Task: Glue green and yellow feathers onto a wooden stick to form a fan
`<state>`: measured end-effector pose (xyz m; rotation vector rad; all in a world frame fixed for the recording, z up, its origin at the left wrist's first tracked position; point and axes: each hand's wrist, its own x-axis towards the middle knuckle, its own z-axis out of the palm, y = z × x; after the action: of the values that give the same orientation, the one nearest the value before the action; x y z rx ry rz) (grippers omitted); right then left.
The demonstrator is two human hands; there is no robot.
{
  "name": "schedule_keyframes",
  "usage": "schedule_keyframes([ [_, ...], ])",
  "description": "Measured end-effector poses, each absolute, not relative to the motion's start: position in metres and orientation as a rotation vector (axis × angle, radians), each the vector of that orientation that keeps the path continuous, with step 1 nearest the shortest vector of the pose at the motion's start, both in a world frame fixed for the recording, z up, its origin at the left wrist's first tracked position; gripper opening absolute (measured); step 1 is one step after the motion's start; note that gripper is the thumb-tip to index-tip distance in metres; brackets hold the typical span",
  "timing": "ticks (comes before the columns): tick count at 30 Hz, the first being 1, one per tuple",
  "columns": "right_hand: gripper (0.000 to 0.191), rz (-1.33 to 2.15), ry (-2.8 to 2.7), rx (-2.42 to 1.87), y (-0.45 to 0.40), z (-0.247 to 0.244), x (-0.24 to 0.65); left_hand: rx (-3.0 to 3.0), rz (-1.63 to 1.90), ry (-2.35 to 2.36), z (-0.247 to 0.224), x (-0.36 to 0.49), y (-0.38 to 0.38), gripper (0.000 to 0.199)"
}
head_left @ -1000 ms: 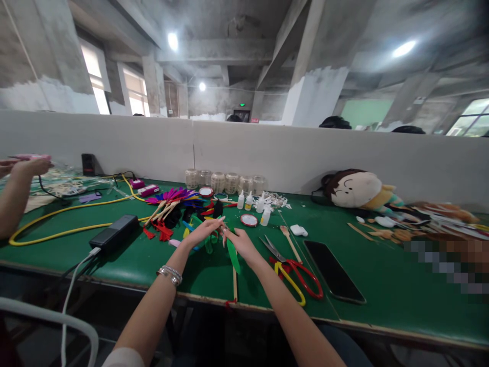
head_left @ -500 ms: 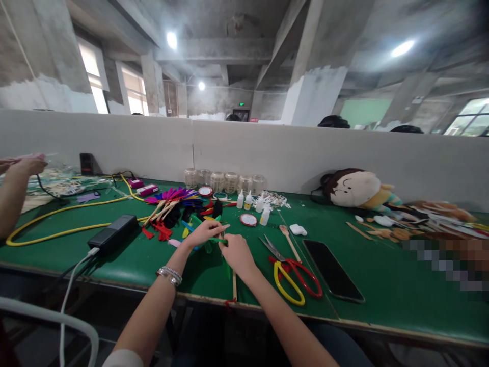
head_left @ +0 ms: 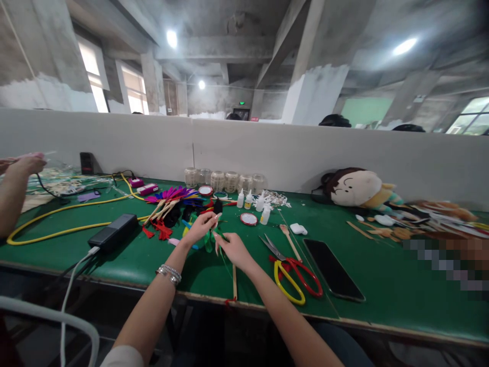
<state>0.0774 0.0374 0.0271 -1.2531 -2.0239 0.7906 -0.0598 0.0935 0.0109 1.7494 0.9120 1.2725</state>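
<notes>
My right hand (head_left: 234, 248) is closed in a pinch on a thin green strip (head_left: 223, 236) at the front middle of the table. Just up and left of it is my left hand (head_left: 201, 227), its fingertips pressed together; what they hold is too small to make out. More green pieces (head_left: 208, 241) hang or lie beneath my left hand. Below my right hand, a thin wooden stick (head_left: 234, 283) reaches the table's front edge, with a red tassel at its end. Blue, yellow and pink pieces lie partly hidden by my left wrist.
Scissors (head_left: 288, 270) with red and yellow handles and a phone (head_left: 333, 270) lie to the right. Small glue bottles (head_left: 248, 200) and glass jars (head_left: 231, 182) stand behind. Colourful feathers (head_left: 175, 196), a power bank (head_left: 113, 235) and another person's hands (head_left: 28, 164) are leftward.
My hands have drawn apart a little, the left one up, the right one slightly down. The green strip that stretched across between them now slants down at my right fingers.
</notes>
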Motion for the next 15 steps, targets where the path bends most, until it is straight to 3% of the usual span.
schedule_keyframes([
  [15, 0.041, 0.883, -1.844, -1.203, 0.0406, 0.0219, 0.0799, 1.766, 1.069, 0.893, 0.0051, -0.0618, 0.0951, 0.041],
])
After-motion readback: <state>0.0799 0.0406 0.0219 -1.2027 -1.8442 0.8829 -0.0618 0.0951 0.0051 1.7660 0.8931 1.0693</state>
